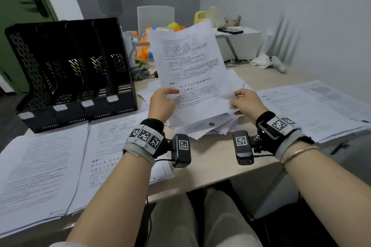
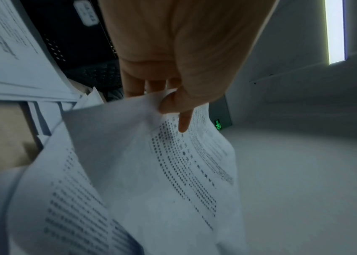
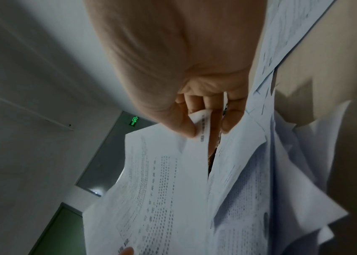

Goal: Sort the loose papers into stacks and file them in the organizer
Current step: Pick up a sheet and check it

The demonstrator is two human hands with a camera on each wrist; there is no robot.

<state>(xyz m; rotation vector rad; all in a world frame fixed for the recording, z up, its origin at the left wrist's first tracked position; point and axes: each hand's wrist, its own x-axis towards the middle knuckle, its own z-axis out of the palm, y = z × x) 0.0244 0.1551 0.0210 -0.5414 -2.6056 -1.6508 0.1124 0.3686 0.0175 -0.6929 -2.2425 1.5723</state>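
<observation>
Pale grey walls and a green door frame the room around a beige counter (image 1: 210, 158) strewn with printed pages. At its middle, the left hand (image 1: 160, 104) pinches the lower left edge of a raised sheet (image 1: 192, 70), thumb on the printed face and fingers (image 2: 133, 86) curled behind it, as the left wrist view shows. The right hand (image 1: 248, 102) pinches the sheet's lower right corner between thumb and curled fingers (image 3: 194, 101); the right wrist view shows the corner bent over the thumb tip. The sheet stands nearly upright, tilted slightly away from the person, above a loose pile of papers (image 1: 212, 124) that lies fanned and untidy on the counter between the two wrists.

Outward from there, two flat stacks lie at the near left: a left stack (image 1: 38, 168) and a middle-left stack (image 1: 112, 146), their edges just beside each other. A right stack (image 1: 313, 106) lies spread at the right side. Behind the left stacks stands the black mesh organizer (image 1: 72, 70), upright, with several slots and white labels along its front lip; its slots look dark, and I cannot tell whether any hold paper.
</observation>
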